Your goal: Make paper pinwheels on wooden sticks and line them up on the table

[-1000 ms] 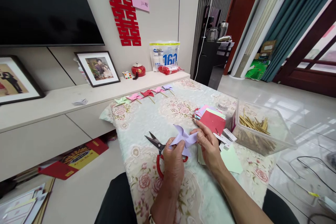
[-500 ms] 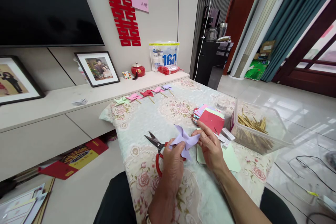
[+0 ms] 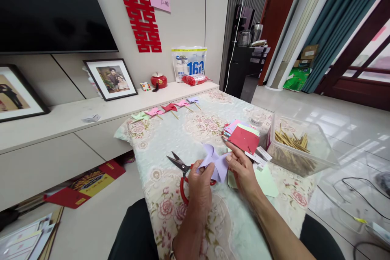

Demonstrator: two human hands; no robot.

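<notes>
A purple paper pinwheel [image 3: 217,162] with curved blades is held above the table's near half. My left hand [image 3: 201,183] pinches it near its centre, thumb on top. With thumb and fingertips, my right hand [image 3: 242,170] grips the right-hand blade, its index finger stretched out past the paper. Under and left of my left hand lie scissors [image 3: 179,163] with red handles, blades apart. Beneath my right hand are pale green paper sheets [image 3: 268,180]. Just beyond it sits a stack of coloured squares with a red sheet [image 3: 243,138] on top.
A clear plastic box [image 3: 289,162] of thin wooden sticks [image 3: 292,140] stands at the right. Small white boxes [image 3: 262,155] lie beside the paper. Several finished pinwheels [image 3: 170,108] on sticks line the table's far edge, by a white cabinet [image 3: 122,109].
The right blade of the pinwheel has shifted down and left, and my right hand moved slightly left with it. My left hand keeps its hold.
</notes>
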